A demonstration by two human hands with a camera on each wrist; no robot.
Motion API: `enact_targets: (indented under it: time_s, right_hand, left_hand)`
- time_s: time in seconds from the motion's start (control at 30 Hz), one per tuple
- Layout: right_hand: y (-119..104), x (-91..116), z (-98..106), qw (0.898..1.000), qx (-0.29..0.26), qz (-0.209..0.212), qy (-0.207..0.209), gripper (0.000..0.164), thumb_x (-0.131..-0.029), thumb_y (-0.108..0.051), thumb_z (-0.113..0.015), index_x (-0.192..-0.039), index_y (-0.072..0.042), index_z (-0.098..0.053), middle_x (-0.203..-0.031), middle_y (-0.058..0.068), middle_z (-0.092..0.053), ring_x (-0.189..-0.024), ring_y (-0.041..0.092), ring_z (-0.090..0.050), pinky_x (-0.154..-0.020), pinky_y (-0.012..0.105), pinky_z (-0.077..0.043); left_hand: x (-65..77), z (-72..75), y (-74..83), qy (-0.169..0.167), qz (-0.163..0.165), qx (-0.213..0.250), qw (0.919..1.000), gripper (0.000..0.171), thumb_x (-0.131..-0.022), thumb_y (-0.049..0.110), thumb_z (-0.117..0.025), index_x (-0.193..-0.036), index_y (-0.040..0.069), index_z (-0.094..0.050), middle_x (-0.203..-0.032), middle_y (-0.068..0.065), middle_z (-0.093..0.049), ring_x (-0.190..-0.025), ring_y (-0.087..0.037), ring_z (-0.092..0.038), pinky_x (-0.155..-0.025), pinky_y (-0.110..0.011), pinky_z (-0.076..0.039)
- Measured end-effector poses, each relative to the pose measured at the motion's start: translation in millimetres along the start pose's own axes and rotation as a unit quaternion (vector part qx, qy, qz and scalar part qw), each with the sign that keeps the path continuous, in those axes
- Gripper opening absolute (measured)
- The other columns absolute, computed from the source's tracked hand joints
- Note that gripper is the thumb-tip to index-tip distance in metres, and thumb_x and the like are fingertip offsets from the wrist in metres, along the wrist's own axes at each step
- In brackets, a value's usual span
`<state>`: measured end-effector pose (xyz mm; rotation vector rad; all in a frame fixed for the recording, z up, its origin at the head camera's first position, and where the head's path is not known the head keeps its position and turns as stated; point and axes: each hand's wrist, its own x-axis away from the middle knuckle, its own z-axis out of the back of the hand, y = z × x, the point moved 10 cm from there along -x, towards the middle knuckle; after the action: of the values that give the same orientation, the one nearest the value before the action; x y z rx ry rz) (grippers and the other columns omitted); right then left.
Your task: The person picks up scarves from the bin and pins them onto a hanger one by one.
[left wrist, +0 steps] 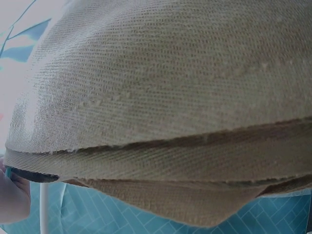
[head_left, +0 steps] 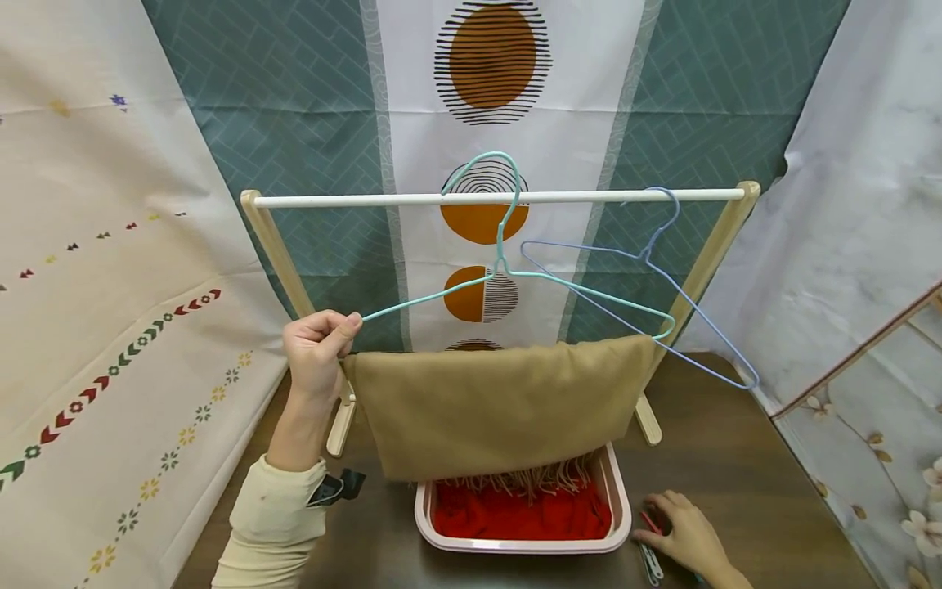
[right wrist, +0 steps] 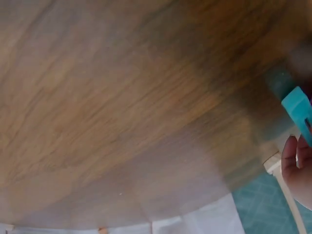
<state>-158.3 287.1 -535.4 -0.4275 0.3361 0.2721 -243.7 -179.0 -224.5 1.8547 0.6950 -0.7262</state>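
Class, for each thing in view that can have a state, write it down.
Left hand: pinching one end of the aqua hanger.
Aqua hanger: held; whether its hook touches the rail is unclear.
Tan cloth: folded, draped on the aqua hanger.
Blue hanger: hooked on the rail, bare.
Rack: standing.
Basket: upright, holding red cloth.
Red cloth: in the basket.
Right hand: at the clips, grip unclear.
Clips: partly covered by the right hand.

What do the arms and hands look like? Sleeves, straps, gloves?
Both the left hand and right hand are ungloved. The left arm wears a creased cream sleeve, with a black strap at its cuff. No right sleeve shows.
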Motion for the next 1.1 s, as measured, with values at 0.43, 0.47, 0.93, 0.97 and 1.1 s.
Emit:
enact_targets:
  time_s: [0.43,0.47,0.93,0.97,1.1]
  right_hand:
    - [-4,1,0,0.997,0.008,0.02,0.076,0.035,-0.05,-0.005,-0.085,-0.064,-0.018,-0.055,-0.076,-0.005,-0.043,-0.057,0.004,-0.04,-0.045,0.025,-0.034]
    - [-4,0,0,0.997,0.01,0.016,0.077,0.035,-0.05,-0.005,-0.085,-0.064,-0.017,-0.055,-0.075,-0.004,-0.044,-0.057,0.004,-0.041,-0.045,0.026,-0.035]
    - [18,-8,28,0.963,-0.174,-0.193,0.074,0.01,-0.072,-0.002,-0.073,-0.071,-0.006,-0.064,-0.064,-0.005,-0.06,-0.057,-0.003,-0.053,-0.05,0.015,-0.042]
    - [20,-9,29,0.957,-0.185,-0.211,0.066,0.009,-0.074,-0.004,-0.072,-0.073,-0.006,-0.064,-0.066,-0.004,-0.062,-0.059,-0.003,-0.055,-0.051,0.016,-0.043]
    - [20,-15,40,0.944,-0.208,-0.25,0.049,0.008,-0.079,-0.01,-0.07,-0.077,-0.005,-0.064,-0.078,0.003,-0.066,-0.066,-0.003,-0.057,-0.056,0.018,-0.046]
  left_hand:
    - [2.5,-3.8,-5.7,-0.001,0.011,-0.009,0.9999,0.034,-0.077,-0.018,-0.052,-0.055,0.006,-0.062,-0.041,0.001,-0.029,-0.038,-0.01,-0.018,-0.039,-0.023,-0.012]
    - [2.7,-3.6,-6.1,-0.001,0.012,-0.009,0.9999,0.034,-0.077,-0.018,-0.052,-0.055,0.006,-0.062,-0.041,0.001,-0.029,-0.038,-0.01,-0.018,-0.039,-0.023,-0.012]
    - [4.3,-4.5,-11.5,0.0,0.023,-0.012,0.9997,0.034,-0.078,-0.016,-0.052,-0.054,0.006,-0.061,-0.041,0.001,-0.03,-0.038,-0.009,-0.02,-0.038,-0.023,-0.012]
    - [4.2,-4.7,-12.0,0.0,0.024,-0.012,0.9996,0.034,-0.078,-0.016,-0.052,-0.054,0.006,-0.061,-0.041,0.001,-0.03,-0.038,-0.009,-0.02,-0.038,-0.023,-0.011]
    - [4.0,-5.1,-13.2,0.0,0.025,-0.014,0.9996,0.034,-0.078,-0.016,-0.052,-0.053,0.006,-0.061,-0.041,0.001,-0.029,-0.038,-0.009,-0.02,-0.038,-0.023,-0.011]
